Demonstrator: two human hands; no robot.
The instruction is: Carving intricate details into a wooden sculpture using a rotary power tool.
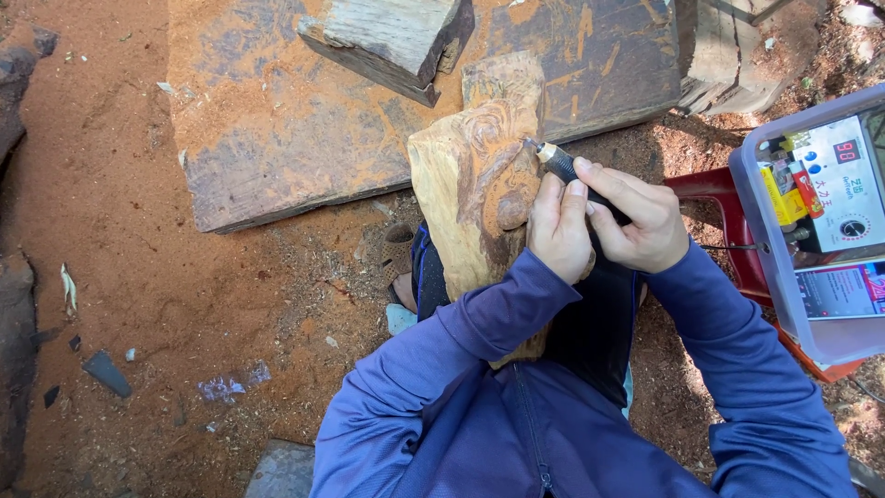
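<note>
Wood carving (475, 184) propped on lap, steadied by left hand (560, 231) | rotary tool (564, 169) pinched pen-style in right hand (641, 221), tip on relief for ctrl | plastic bin (784, 267) w/ control unit kept beside.

A wide, dust-coated plank (304, 120) is laid on the red-brown ground (111, 231), and a grey wood block (392, 37) is set on its far edge. A clear plastic box (784, 277) holding a device with a lit display (848, 180) is seen at the right, beside a red stool (714, 189). Dark stone chips (106, 372) are scattered at the left
</note>
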